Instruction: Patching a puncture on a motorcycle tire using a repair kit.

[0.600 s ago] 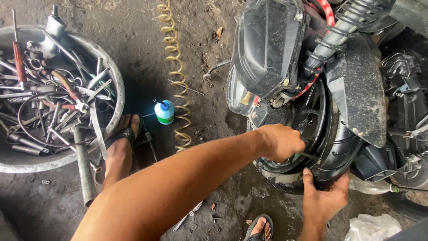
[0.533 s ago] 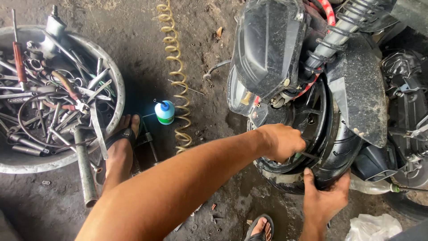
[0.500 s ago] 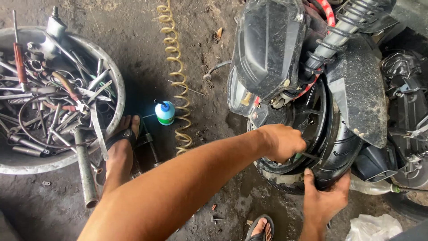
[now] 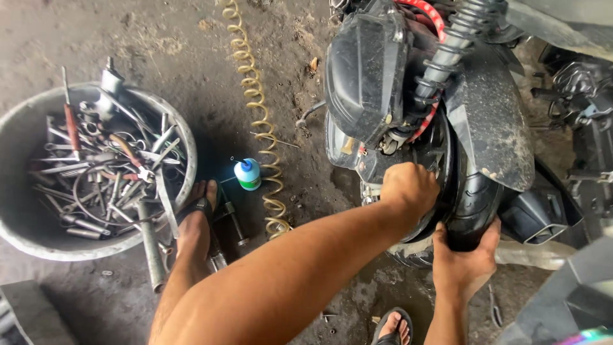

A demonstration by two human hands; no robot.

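A round grey basin (image 4: 25, 236) sits on the dirty concrete floor (image 4: 159, 45) at the left, and it is filled with a jumble of metal hand tools (image 4: 108, 179): spanners, sockets, rods and a screwdriver with a red handle (image 4: 69, 128) near its far rim. One long steel bar (image 4: 150, 246) leans out over the near rim and touches the floor. Just beside the basin, the person's left foot in a black sandal (image 4: 198, 220) rests on the floor, and a small white bottle with a green base (image 4: 248, 174) stands upright just beyond the toes. A yellowish coiled air hose (image 4: 258, 121) runs past the bottle, top to bottom.

On the right stands the rear of a black scooter, with its rear tyre (image 4: 472, 207) under a dusty black mudguard (image 4: 491, 121) and a coil-spring shock absorber (image 4: 447, 54) above. The left hand (image 4: 408, 186) reaches across and is clenched against the wheel hub just left of the tyre; what it grips, if anything, is hidden under the knuckles. The right hand (image 4: 465, 262) grasps the lower edge of the tyre from beneath, fingers wrapped round the tread. The right foot in a sandal (image 4: 394, 327) shows at the bottom edge.
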